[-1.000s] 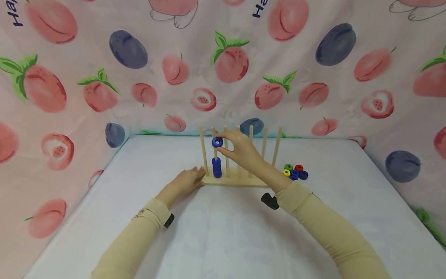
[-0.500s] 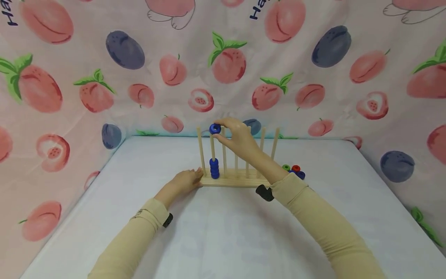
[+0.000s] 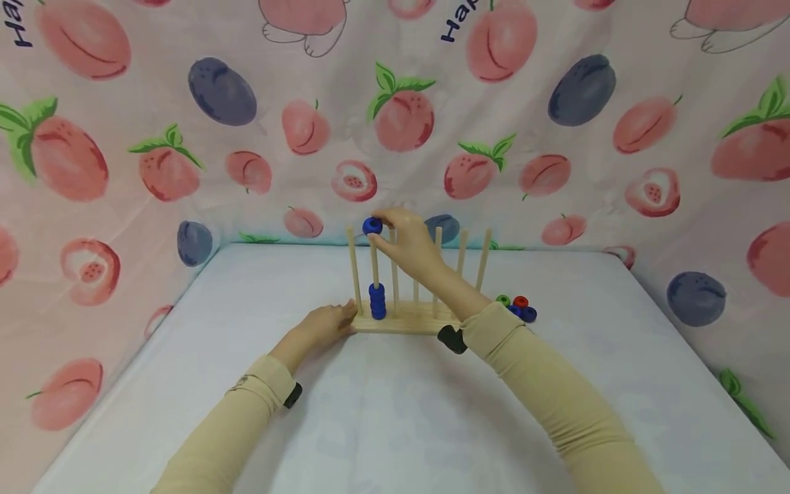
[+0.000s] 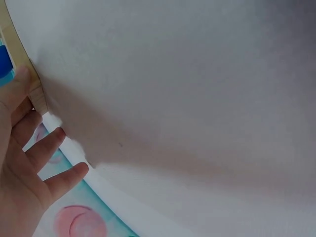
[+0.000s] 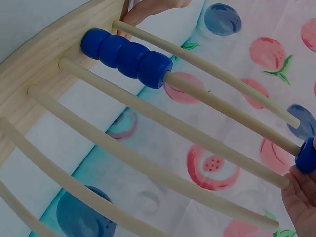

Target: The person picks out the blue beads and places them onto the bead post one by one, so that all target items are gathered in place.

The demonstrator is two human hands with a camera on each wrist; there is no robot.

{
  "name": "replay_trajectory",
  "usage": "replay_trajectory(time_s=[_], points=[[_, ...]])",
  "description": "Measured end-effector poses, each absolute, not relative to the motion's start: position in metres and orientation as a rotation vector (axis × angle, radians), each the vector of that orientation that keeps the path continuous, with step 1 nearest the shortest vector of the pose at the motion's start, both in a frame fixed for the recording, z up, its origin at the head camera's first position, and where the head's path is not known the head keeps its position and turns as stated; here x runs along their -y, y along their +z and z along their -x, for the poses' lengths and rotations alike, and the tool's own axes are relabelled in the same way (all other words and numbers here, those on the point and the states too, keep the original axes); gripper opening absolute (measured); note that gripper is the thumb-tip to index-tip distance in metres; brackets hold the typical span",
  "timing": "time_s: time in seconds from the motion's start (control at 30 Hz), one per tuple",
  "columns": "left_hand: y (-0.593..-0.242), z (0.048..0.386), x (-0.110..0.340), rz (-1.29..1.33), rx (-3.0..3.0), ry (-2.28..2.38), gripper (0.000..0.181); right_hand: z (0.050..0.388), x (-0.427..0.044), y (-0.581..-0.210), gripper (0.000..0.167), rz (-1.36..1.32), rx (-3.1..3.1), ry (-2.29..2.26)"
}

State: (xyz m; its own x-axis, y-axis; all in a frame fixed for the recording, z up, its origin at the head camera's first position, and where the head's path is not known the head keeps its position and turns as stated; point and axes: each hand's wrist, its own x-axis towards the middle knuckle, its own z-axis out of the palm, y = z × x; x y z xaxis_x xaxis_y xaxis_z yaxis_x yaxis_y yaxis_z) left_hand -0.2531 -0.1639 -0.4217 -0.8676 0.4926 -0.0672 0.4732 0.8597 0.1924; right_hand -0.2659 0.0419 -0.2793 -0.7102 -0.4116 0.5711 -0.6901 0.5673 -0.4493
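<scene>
My right hand (image 3: 409,241) pinches a blue bead (image 3: 372,226) between thumb and fingers, at the top of the second peg from the left. In the right wrist view that bead (image 5: 306,157) meets the peg's tip; whether the tip is inside its hole I cannot tell. Lower on the same peg sits a stack of several blue beads (image 3: 377,302). The wooden peg rack (image 3: 385,328) stands upright, its other visible pegs bare. At its left end my left hand (image 3: 322,328) grips the base; in the left wrist view the thumb lies on the wood (image 4: 19,54).
Loose beads lie on the white tabletop (image 3: 395,412) right of the rack, among them a red bead (image 3: 521,301), a green bead (image 3: 503,300) and a blue bead (image 3: 528,314). My right forearm partly covers this group. A fruit-print cloth (image 3: 296,171) hangs behind.
My right hand has lifted the blue bead from beside the peg up to its top and tilted it. My left hand stays at the base's end. The head view has shifted slightly.
</scene>
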Motion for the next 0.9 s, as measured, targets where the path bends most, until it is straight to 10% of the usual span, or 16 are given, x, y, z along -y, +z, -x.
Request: replay_trajectory(time_s=[0.9], points=[[-0.425,0.254,0.164,-0.758,-2.918,0.294,0.051,0.267,-0.039,-0.269,0.032,-0.806,2.583,0.843]])
